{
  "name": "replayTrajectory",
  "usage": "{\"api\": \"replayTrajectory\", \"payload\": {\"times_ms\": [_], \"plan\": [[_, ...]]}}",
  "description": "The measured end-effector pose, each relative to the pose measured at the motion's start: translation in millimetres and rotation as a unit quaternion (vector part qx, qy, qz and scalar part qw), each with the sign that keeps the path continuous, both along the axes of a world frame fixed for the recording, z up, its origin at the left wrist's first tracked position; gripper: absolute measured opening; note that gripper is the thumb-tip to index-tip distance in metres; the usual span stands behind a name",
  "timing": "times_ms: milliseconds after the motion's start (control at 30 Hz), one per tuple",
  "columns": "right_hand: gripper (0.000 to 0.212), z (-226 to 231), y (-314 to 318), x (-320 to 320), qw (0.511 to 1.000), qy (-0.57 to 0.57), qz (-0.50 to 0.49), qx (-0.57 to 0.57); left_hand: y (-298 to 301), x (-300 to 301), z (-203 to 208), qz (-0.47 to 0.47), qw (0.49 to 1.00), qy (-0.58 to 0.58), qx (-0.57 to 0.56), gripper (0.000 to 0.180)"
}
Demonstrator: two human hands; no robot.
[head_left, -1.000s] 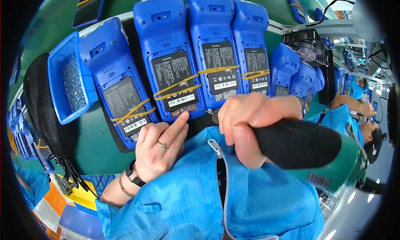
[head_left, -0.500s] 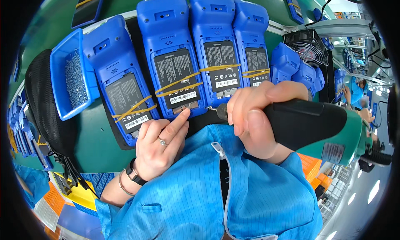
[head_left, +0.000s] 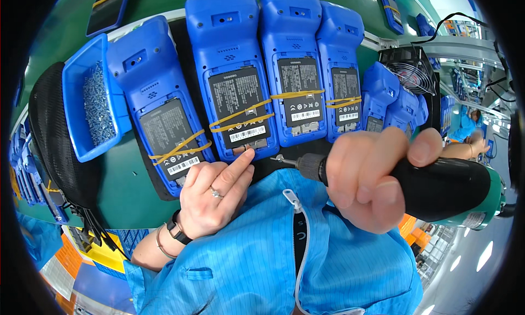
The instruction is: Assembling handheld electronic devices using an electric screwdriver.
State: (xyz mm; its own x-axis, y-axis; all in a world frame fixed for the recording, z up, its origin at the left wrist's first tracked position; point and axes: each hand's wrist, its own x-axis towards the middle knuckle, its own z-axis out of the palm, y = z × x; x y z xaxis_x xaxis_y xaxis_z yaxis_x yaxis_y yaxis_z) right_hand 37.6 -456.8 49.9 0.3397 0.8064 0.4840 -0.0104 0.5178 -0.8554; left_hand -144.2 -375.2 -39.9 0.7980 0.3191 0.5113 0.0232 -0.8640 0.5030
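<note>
My right hand (head_left: 367, 181) is wrapped round a green and black electric screwdriver (head_left: 445, 190), held nearly level. Its bit points left, its tip just off the lower right corner of a blue handheld device (head_left: 224, 42). On this device's lower end rests the extended index finger of my left hand (head_left: 210, 192), which holds nothing. A black battery (head_left: 240, 103) sits in the device's back under a yellow rubber band (head_left: 240, 121). Similar blue devices (head_left: 146, 69) (head_left: 295, 39) (head_left: 340, 44) lie on either side, back up, with batteries and bands.
A blue tray (head_left: 82, 143) of small screws (head_left: 98, 104) stands at the left, beside a black mesh case (head_left: 52, 121). Further right are a fan (head_left: 409, 74) and more blue devices (head_left: 378, 91). Green mat (head_left: 128, 197) lies below the tray. A co-worker's arm (head_left: 465, 148) shows far right.
My right hand has drawn the screwdriver rightward, and its bit has left the device's lower corner. My left index finger stays on the device. The whole view has shifted slightly.
</note>
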Motion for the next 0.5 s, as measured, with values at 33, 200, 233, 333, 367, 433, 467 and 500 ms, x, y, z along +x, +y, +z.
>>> {"api": "replayTrajectory", "payload": {"times_ms": [33,200,233,333,367,433,467,500], "plan": [[0.034,-1.3,0.4,-1.2,1.0,0.0,0.001,-0.001,-0.1,-0.1,-0.3,0.0,1.0,-0.002,-0.001,0.027],[0.045,-18.4,-4.6,5.3,1.0,-0.006,-0.015,0.011,-0.2,-0.4,-0.1,0.003,1.0,-0.013,-0.008,0.027],[0.045,-21.1,-5.5,6.9,1.0,-0.006,-0.015,0.011,-0.5,-0.4,-0.4,0.004,1.0,-0.012,-0.006,0.026],[0.046,-25.1,-5.6,10.6,1.0,-0.027,-0.007,-0.003,-0.5,-1.3,-0.8,0.009,1.0,-0.009,-0.001,0.025],[0.046,-25.8,-4.5,11.8,1.0,-0.026,0.004,-0.006,-0.4,-1.4,-0.8,0.008,1.0,-0.009,-0.001,0.025],[0.046,-25.7,-4.1,11.8,1.0,-0.026,0.014,-0.008,0.0,-1.0,-0.5,0.006,1.0,-0.006,-0.003,0.025],[0.045,-25.3,-3.9,10.4,1.0,-0.022,0.001,-0.011,0.2,-0.4,-0.5,0.006,1.0,-0.007,-0.004,0.025],[0.044,-24.7,-3.8,8.7,1.0,-0.018,-0.013,-0.013,0.5,0.2,-0.6,0.005,1.0,-0.009,-0.003,0.025]]}}
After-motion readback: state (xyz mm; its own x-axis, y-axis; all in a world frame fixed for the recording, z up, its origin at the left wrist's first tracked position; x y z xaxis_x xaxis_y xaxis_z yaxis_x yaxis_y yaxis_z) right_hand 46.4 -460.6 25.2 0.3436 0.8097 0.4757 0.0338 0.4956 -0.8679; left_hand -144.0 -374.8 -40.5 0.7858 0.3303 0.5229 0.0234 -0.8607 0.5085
